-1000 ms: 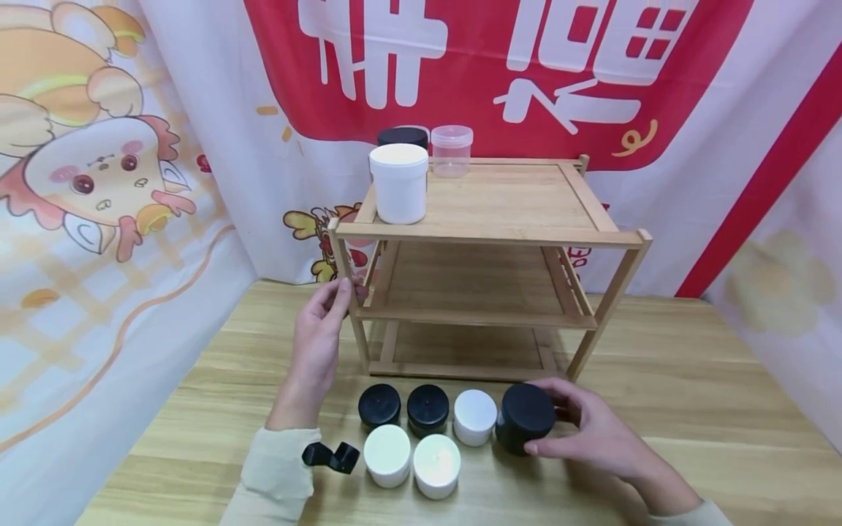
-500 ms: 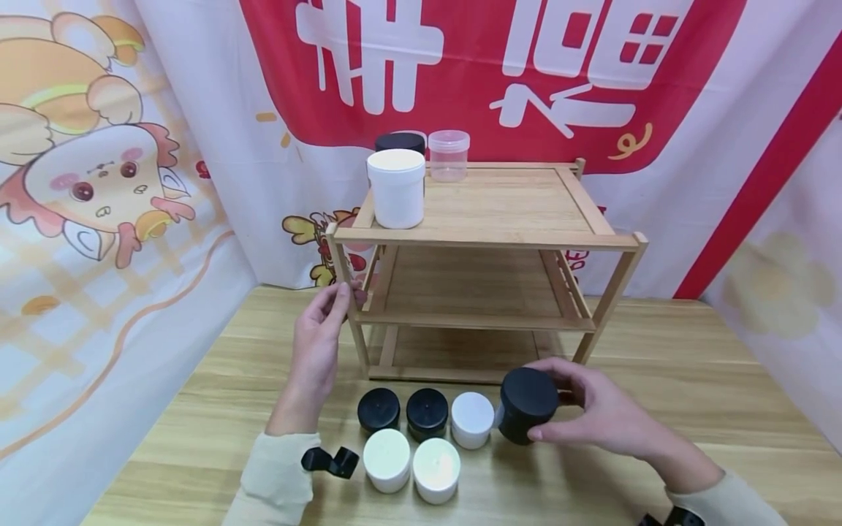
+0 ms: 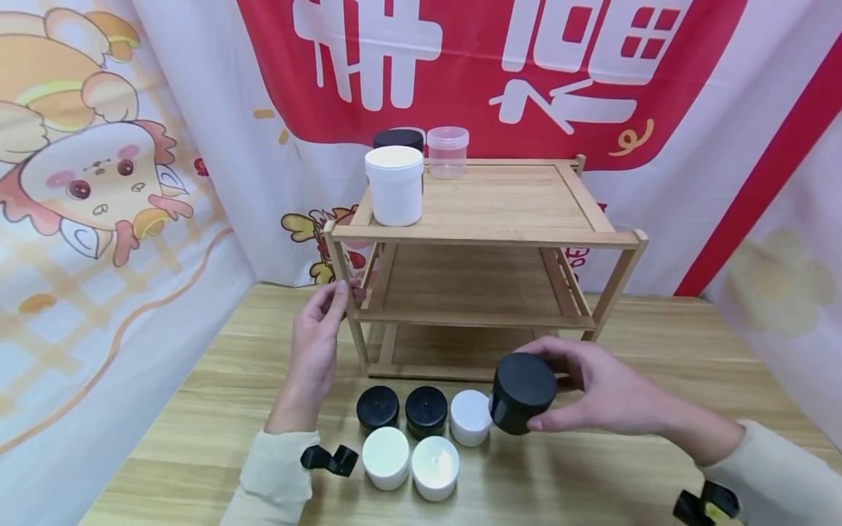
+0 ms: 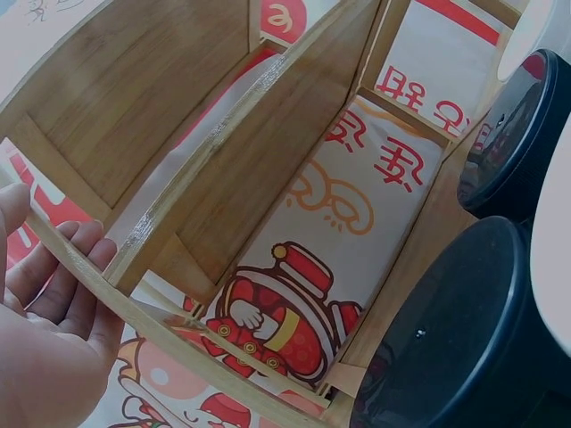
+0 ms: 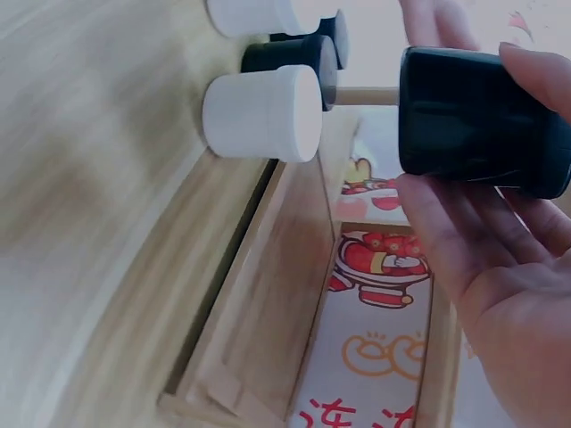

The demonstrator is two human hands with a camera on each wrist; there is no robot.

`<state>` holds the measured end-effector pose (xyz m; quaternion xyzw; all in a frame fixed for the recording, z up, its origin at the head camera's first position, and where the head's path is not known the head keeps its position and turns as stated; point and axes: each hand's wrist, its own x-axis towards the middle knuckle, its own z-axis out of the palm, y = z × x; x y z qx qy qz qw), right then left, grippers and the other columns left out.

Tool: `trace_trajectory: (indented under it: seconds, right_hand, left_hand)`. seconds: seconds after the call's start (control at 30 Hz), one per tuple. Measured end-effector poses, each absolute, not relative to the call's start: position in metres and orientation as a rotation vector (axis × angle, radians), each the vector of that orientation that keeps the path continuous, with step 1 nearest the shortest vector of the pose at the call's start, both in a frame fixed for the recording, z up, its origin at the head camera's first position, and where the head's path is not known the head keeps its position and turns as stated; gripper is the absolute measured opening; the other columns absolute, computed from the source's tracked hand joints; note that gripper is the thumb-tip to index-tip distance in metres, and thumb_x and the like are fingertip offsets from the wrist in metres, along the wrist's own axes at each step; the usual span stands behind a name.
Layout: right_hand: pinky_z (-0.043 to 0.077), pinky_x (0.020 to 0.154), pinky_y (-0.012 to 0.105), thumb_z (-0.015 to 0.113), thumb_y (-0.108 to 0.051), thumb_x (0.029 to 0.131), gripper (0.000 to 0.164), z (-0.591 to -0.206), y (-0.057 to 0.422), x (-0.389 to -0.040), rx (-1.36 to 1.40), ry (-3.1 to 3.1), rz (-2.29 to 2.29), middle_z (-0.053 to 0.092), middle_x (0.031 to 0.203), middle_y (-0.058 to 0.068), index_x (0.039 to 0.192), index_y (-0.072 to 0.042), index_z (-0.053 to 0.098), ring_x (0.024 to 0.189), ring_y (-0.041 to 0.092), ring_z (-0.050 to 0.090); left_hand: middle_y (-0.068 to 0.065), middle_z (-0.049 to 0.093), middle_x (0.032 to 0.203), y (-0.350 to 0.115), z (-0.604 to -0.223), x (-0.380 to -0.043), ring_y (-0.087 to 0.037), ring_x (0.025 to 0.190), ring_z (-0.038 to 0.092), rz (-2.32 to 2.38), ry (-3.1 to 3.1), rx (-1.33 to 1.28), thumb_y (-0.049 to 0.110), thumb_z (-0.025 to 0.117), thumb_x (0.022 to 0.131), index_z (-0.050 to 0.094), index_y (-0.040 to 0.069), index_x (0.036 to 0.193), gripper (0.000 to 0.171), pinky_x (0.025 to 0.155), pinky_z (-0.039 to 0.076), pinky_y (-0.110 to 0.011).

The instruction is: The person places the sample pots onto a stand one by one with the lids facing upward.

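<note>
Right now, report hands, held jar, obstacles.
Right fingers grip black jar, clear of table. Left fingers hold wooden rack post. Possible snag: white jar standing just left of black jar.

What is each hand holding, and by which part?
Right hand: a black jar, by its sides. Left hand: the rack, by its front left post.

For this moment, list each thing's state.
Right hand: grips rightmost black jar
Rightmost black jar: off the table
Left hand: grips wooden rack
Wooden rack: standing
Two tabletop black jars: lidded, upright
Three tabletop white jars: lidded, upright
White jar on rack: lidded, upright
Clear jar: upright
Black jar on rack: partly hidden
</note>
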<state>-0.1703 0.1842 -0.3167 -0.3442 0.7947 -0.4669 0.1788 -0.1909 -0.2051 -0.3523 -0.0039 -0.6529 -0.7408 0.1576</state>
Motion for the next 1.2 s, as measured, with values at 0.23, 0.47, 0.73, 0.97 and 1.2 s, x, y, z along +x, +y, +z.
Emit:
trace_trajectory:
  seconds: [0.23, 0.47, 0.73, 0.97, 1.2]
  right_hand:
    - [0.062, 0.098, 0.034, 0.089, -0.019, 0.089, 0.057, -0.293, 0.184, -0.168, -0.978, 2.232, -1.258, 0.069, 0.132, 0.010, 0.139, -0.018, 0.063, 0.120, 0.030, 0.067]
    - [0.064, 0.095, 0.037, 0.090, -0.017, 0.088, 0.059, -0.272, 0.184, -0.163, -1.021, 2.256, -1.275, 0.068, 0.130, 0.009, 0.139, -0.021, 0.063, 0.118, 0.033, 0.065]
    - [0.065, 0.090, 0.038, 0.090, -0.015, 0.087, 0.060, -0.249, 0.178, -0.167, -1.116, 2.305, -1.314, 0.068, 0.129, 0.007, 0.141, -0.018, 0.063, 0.115, 0.028, 0.067]
    - [0.066, 0.089, 0.039, 0.090, -0.015, 0.086, 0.061, -0.233, 0.173, -0.173, -1.111, 2.340, -1.292, 0.069, 0.128, 0.007, 0.141, -0.017, 0.062, 0.115, 0.033, 0.067]
    - [0.065, 0.091, 0.033, 0.093, -0.017, 0.085, 0.065, -0.219, 0.171, -0.176, -1.039, 2.460, -1.276, 0.068, 0.129, 0.005, 0.142, -0.020, 0.063, 0.116, 0.033, 0.067]
  left_hand:
    - [-0.001, 0.073, 0.128, -0.205, -0.352, -0.191, -0.017, 0.129, 0.062, -2.117, -1.881, -0.008, 0.042, 0.054, 0.113, 0.061, 0.002, 0.142, 0.050, 0.120, 0.039, -0.032]
    - [0.007, 0.074, 0.119, -0.206, -0.351, -0.192, -0.017, 0.129, 0.062, -2.111, -1.879, -0.006, 0.044, 0.055, 0.112, 0.062, 0.004, 0.141, 0.050, 0.120, 0.038, -0.033]
    - [-0.007, 0.072, 0.127, -0.205, -0.354, -0.191, -0.017, 0.129, 0.062, -2.111, -1.880, 0.002, 0.043, 0.055, 0.112, 0.060, 0.001, 0.143, 0.053, 0.119, 0.039, -0.033]
    - [0.002, 0.074, 0.121, -0.205, -0.354, -0.191, -0.023, 0.132, 0.061, -2.114, -1.878, 0.002, 0.044, 0.056, 0.112, 0.063, 0.004, 0.141, 0.050, 0.119, 0.039, -0.033]
    - [0.004, 0.074, 0.116, -0.205, -0.354, -0.192, -0.024, 0.133, 0.059, -2.113, -1.871, 0.004, 0.043, 0.056, 0.112, 0.062, 0.002, 0.141, 0.050, 0.120, 0.039, -0.033]
